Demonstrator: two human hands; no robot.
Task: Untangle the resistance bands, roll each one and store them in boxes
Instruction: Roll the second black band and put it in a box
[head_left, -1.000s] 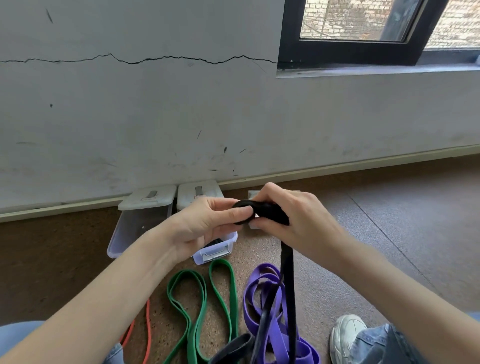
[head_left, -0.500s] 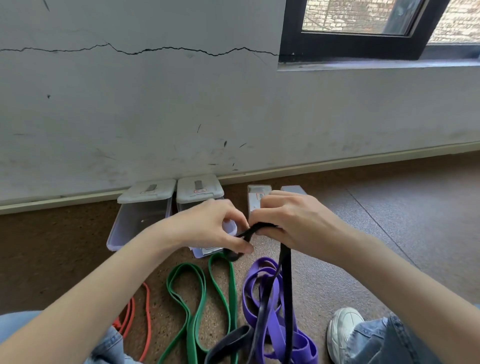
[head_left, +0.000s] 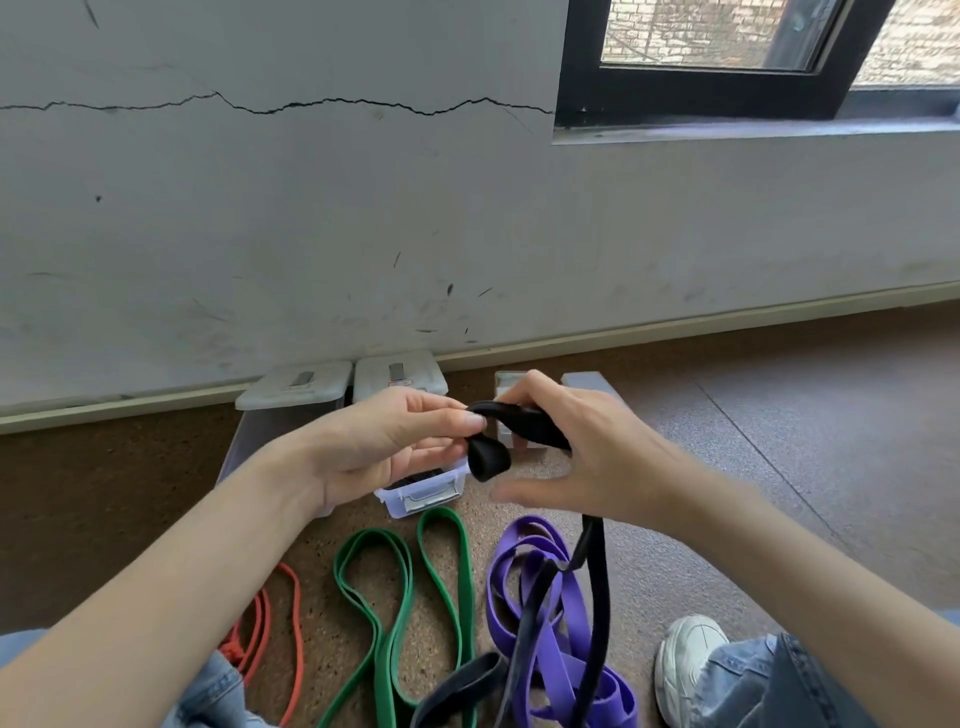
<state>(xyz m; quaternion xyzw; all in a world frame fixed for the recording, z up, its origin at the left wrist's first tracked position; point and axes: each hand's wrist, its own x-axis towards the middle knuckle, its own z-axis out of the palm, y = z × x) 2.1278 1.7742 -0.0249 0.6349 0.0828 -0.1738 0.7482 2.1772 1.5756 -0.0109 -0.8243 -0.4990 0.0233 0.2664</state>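
Cork floor (head_left: 779, 467) holds green band (head_left: 395, 587) and purple band (head_left: 550, 623); both hands' grip pinches black band (head_left: 519, 415).

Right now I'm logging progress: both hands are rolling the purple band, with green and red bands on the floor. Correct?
Not quite. In the head view the left hand and right hand hold the black band; the purple band lies on the floor beside the green band and red band.
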